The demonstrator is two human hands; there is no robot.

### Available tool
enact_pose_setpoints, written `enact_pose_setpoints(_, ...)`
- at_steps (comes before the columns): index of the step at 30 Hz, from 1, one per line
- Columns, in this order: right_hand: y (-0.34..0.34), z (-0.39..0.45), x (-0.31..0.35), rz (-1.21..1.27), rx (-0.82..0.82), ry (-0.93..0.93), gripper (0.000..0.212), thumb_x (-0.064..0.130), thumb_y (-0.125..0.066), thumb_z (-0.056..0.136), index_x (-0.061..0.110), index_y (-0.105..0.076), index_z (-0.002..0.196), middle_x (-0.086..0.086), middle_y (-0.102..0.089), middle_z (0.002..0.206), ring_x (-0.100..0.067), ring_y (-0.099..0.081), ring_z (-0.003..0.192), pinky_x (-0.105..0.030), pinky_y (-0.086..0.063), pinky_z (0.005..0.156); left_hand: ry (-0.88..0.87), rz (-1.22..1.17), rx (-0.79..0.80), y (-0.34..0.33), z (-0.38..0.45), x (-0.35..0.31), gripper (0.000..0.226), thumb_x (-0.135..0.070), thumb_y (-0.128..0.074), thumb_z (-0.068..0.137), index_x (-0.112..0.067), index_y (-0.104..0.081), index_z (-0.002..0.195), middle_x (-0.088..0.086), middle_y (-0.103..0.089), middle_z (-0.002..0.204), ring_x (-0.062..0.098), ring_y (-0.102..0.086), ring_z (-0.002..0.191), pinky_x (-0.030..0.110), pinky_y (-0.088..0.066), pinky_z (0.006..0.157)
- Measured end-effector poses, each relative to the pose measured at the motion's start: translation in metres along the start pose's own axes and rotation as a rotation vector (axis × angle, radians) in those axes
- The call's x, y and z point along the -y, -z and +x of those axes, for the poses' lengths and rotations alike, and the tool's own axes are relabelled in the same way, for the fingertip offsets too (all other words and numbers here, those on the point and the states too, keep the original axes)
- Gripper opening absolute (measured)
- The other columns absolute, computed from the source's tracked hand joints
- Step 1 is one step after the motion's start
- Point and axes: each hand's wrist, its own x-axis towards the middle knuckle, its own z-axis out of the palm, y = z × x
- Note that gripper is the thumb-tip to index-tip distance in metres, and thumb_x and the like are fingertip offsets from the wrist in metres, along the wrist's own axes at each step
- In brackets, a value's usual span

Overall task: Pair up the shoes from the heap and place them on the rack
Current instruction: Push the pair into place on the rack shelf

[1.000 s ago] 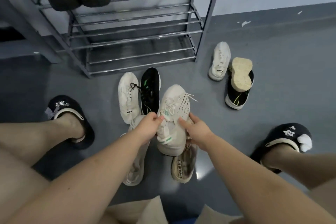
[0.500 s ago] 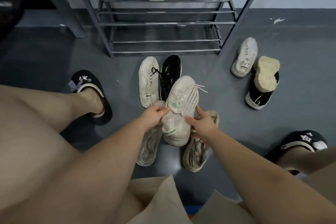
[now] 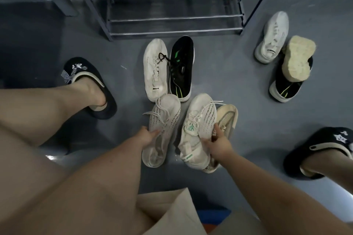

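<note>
Two matching cream knit sneakers lie side by side in front of me. My left hand (image 3: pixel 148 135) grips the left sneaker (image 3: pixel 162 129) at its collar. My right hand (image 3: pixel 217 144) grips the right sneaker (image 3: pixel 198 128), which has a green logo. Under the right sneaker lies a beige shoe (image 3: pixel 228 118), partly hidden. Behind them a white sneaker (image 3: pixel 155 68) and a black sneaker with green marks (image 3: pixel 181 66) lie on the floor. The metal shoe rack (image 3: pixel 172 17) stands at the top of the view; only its lower bars show.
At the right, a white sneaker (image 3: pixel 273 36), an upturned beige shoe (image 3: pixel 298 57) and a black sneaker (image 3: pixel 286 87) under it lie together. My feet wear black slippers, the left one (image 3: pixel 84 74) and the right one (image 3: pixel 324 145). The floor is grey.
The two cream sneakers, earlier stacked together in both hands, are now apart, one in each hand. The view has tilted down, so the rack's upper shelves have left the frame.
</note>
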Motion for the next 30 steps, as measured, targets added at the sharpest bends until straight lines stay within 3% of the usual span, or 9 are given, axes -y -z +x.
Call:
enact_pose_setpoints(6, 0.007, 0.014, -0.006, 0.004, 0.014, -0.065, 0.078, 0.018, -0.058, 0.092, 0.027, -0.010, 0.153, -0.002, -0.047, 0.144, -0.027, -0.049, 0.127, -0.042, -0.040, 0.108, 0.038, -0.042, 0.042, -0.001, 0.011, -0.004, 0.063, -0.047, -0.060, 0.085, -0.002, -0.049, 0.128, 0.017, -0.059, 0.124, 0.034, -0.058, 0.111, 0.034, -0.045, 0.088)
enact_pose_setpoints(9, 0.003, 0.014, -0.004, 0.012, -0.001, -0.077, 0.081, 0.019, -0.061, 0.090, 0.027, -0.011, 0.153, -0.005, -0.048, 0.143, -0.029, -0.051, 0.125, -0.046, -0.043, 0.105, 0.054, -0.054, 0.060, 0.002, 0.014, -0.004, 0.064, -0.051, -0.057, 0.086, -0.004, -0.050, 0.128, 0.016, -0.060, 0.124, 0.034, -0.059, 0.110, 0.040, -0.048, 0.096)
enact_pose_setpoints(18, -0.001, 0.006, 0.000, 0.041, 0.011, -0.071, 0.086, 0.023, -0.067, 0.087, 0.029, -0.011, 0.152, -0.004, -0.049, 0.142, -0.029, -0.050, 0.127, -0.047, -0.041, 0.107, 0.058, -0.013, 0.105, 0.003, 0.007, -0.004, 0.054, -0.049, -0.044, 0.094, -0.005, -0.054, 0.124, 0.017, -0.062, 0.117, 0.034, -0.060, 0.107, 0.045, -0.048, 0.097)
enact_pose_setpoints(22, -0.001, 0.000, 0.004, 0.066, 0.014, -0.055, 0.085, 0.023, -0.067, 0.087, 0.028, -0.013, 0.152, -0.003, -0.051, 0.141, -0.029, -0.051, 0.125, -0.047, -0.041, 0.106, 0.046, -0.070, 0.137, 0.002, -0.002, -0.008, 0.050, -0.045, -0.044, 0.095, -0.005, -0.049, 0.125, 0.017, -0.060, 0.120, 0.036, -0.059, 0.108, 0.050, -0.050, 0.094)
enact_pose_setpoints(30, 0.010, -0.020, 0.009, 0.180, 0.055, -0.016, 0.077, 0.013, -0.061, 0.091, 0.024, -0.016, 0.152, -0.006, -0.052, 0.140, -0.029, -0.056, 0.119, -0.048, -0.045, 0.102, 0.044, -0.312, 0.107, -0.002, -0.025, -0.016, 0.046, -0.042, -0.042, 0.097, -0.003, -0.053, 0.119, 0.019, -0.061, 0.111, 0.031, -0.059, 0.099, 0.042, -0.051, 0.087)
